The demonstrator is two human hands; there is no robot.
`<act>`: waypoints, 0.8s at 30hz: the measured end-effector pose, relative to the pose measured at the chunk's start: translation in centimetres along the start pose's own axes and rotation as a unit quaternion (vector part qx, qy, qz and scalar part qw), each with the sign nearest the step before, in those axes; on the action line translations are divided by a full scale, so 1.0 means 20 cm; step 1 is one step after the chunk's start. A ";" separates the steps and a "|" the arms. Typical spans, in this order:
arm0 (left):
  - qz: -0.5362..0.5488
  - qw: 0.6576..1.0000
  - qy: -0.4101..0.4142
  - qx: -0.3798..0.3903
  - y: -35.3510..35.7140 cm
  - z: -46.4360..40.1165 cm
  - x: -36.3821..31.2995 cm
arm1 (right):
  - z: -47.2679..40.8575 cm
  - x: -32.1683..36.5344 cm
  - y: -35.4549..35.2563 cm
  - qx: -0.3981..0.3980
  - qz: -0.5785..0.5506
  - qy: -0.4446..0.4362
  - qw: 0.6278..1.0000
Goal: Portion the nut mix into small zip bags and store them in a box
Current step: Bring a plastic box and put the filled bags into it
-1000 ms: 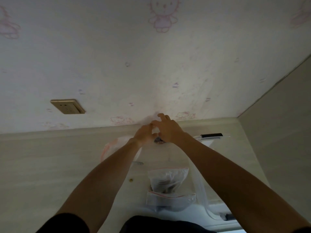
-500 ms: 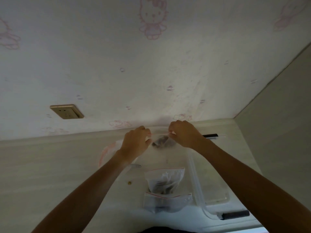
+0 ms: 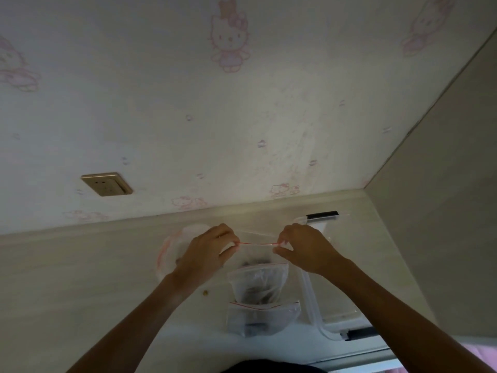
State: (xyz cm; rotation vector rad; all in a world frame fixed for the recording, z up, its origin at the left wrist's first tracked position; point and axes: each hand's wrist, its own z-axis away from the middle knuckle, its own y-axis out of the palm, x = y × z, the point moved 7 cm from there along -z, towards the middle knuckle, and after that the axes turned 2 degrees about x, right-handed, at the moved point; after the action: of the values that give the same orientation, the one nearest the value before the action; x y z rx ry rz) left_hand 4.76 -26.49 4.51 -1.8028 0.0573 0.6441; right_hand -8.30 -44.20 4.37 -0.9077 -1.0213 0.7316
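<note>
Left hand [image 3: 207, 251] and right hand [image 3: 304, 247] each pinch one end of the red-striped zip bag [image 3: 256, 254] stretched between them — limp, light, slippery film, likely best gripped at its stiffer seal.

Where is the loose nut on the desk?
In the head view, the loose nut lies left of the two filled zip bags, just beside the left forearm.

pale wallpaper [image 3: 242, 103] with pink cartoon cats, gold-tan wall socket [image 3: 107, 184] mid left, red-striped clear zip bags [image 3: 262, 316] lower center
</note>
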 end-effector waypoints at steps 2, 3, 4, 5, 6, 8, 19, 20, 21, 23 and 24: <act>0.013 1.000 -0.018 -0.004 0.02 0.02 0.01 | 0.01 0.02 0.03 0.005 0.013 0.002 1.000; 0.017 1.000 -0.024 -0.005 0.02 0.03 0.01 | 0.00 0.02 0.03 0.001 0.015 0.003 1.000; 0.021 0.999 -0.029 -0.005 0.03 0.04 0.00 | -0.01 0.03 0.02 -0.003 0.016 0.003 1.000; 0.026 0.999 -0.033 -0.002 0.03 0.04 0.00 | -0.02 0.05 0.02 -0.007 0.012 -0.001 1.000; 0.030 0.999 -0.036 0.000 0.03 0.05 -0.01 | -0.03 0.07 0.02 -0.008 0.005 -0.009 1.000; 0.035 0.998 -0.043 0.004 0.03 0.05 -0.01 | -0.06 0.13 0.03 -0.002 -0.004 -0.038 0.999; 0.084 0.991 -0.105 0.006 -0.02 0.08 0.11 | -0.07 0.12 0.06 0.024 -0.018 -0.025 0.999; 0.119 0.987 -0.111 0.007 0.00 0.08 0.11 | -0.06 0.12 0.06 0.024 -0.023 -0.019 0.999; 0.150 0.982 -0.118 0.006 0.01 0.08 0.11 | -0.06 0.12 0.07 0.021 -0.030 -0.017 0.999; 0.191 0.973 -0.131 -0.004 0.03 0.07 0.10 | -0.07 0.15 0.06 0.011 -0.052 -0.021 0.998; 0.208 0.968 -0.137 -0.009 0.04 0.06 0.10 | -0.07 0.17 0.06 0.007 -0.063 -0.029 0.998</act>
State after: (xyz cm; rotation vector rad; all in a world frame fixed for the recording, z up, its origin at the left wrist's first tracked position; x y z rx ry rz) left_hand 5.62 -25.07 2.60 -1.7143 0.2486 1.1914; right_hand -5.85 -41.25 4.24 -0.8065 -1.1130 0.6625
